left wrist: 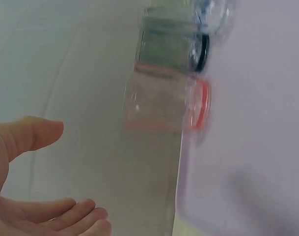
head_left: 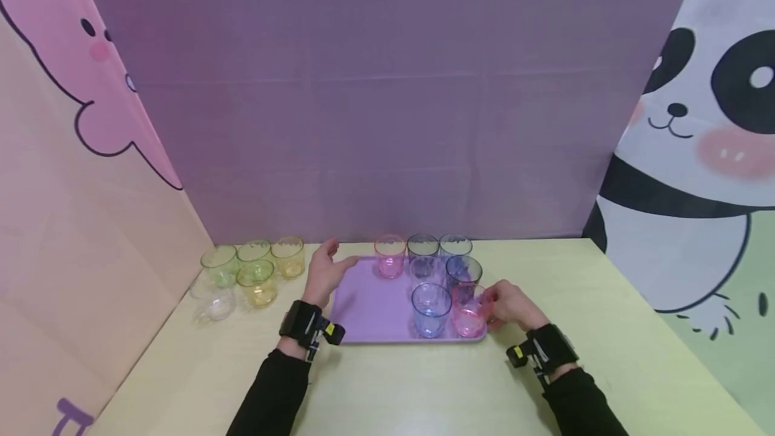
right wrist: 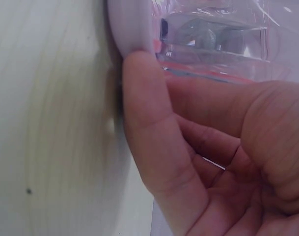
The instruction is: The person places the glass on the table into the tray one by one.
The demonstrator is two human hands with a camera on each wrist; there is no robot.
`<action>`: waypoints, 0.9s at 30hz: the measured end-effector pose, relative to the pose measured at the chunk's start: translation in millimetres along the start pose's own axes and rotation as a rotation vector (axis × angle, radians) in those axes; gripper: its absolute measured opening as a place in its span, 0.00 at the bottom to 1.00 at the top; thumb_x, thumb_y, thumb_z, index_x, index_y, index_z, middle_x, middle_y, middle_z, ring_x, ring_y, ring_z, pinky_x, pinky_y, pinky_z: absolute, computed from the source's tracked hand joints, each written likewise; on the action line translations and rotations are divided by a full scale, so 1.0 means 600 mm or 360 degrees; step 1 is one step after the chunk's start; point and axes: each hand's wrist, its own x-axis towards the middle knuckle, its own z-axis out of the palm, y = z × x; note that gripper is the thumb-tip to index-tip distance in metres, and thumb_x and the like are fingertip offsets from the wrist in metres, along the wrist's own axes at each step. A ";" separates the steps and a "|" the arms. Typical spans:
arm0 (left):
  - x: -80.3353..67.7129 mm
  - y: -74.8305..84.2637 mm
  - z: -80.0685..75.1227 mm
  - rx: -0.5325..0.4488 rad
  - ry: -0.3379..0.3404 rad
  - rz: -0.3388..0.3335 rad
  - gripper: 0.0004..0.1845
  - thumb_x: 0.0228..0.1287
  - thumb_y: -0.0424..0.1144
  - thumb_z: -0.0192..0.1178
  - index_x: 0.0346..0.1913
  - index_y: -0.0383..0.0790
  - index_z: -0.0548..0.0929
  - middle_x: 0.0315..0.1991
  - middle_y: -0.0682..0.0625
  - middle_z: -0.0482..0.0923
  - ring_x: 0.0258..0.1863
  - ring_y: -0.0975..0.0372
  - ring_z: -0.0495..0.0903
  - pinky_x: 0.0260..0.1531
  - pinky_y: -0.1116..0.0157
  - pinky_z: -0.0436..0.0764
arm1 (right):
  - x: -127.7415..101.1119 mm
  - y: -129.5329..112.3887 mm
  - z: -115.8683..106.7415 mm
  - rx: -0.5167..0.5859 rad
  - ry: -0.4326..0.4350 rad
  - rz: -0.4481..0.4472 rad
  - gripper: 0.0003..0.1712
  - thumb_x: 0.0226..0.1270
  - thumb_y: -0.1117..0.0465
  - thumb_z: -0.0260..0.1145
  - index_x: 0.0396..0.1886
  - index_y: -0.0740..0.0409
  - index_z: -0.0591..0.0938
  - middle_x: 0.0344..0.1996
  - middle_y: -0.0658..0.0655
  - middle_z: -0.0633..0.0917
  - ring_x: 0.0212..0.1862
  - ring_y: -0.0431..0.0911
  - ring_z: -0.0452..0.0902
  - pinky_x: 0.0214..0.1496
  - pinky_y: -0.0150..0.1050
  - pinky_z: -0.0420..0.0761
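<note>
A purple tray [head_left: 369,308] lies on the table, several glass tumblers grouped on its right half. My right hand [head_left: 511,305] is at the tray's front right edge, beside a pink tumbler [head_left: 470,318]. In the right wrist view, its finger [right wrist: 149,123] lies along the outside of the rim and its thumb is on the inner side, so the rim seems pinched; the thumb tip is hidden. My left hand [head_left: 323,274] is by the tray's back left corner, thumb and fingers spread, holding nothing. Another pink tumbler [head_left: 390,258] stands at the tray's back edge.
Left of the tray stand green tumblers [head_left: 220,266], yellow tumblers [head_left: 288,259] and a clear tumbler [head_left: 213,300]. On the tray are also a blue tumbler [head_left: 431,311] and a dark tumbler [head_left: 463,271]. A purple cloth wall [head_left: 387,120] rises behind the table.
</note>
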 end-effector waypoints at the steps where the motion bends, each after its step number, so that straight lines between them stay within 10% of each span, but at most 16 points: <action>1: -0.003 -0.003 -0.007 0.0015 0.0010 0.0009 0.38 0.53 0.40 0.64 0.64 0.31 0.61 0.63 0.37 0.62 0.63 0.48 0.60 0.60 0.54 0.64 | 0.000 0.000 0.000 -0.0001 0.0000 0.0005 0.13 0.46 0.77 0.63 0.36 0.68 0.81 0.27 0.58 0.81 0.22 0.47 0.78 0.25 0.40 0.81; 27: -0.016 -0.018 -0.123 0.0376 0.0205 0.0216 0.29 0.56 0.42 0.62 0.59 0.33 0.69 0.53 0.36 0.74 0.54 0.48 0.71 0.54 0.53 0.70 | -0.001 0.000 -0.002 0.0010 -0.0021 0.0000 0.16 0.46 0.76 0.64 0.40 0.70 0.80 0.30 0.59 0.82 0.23 0.48 0.79 0.26 0.39 0.81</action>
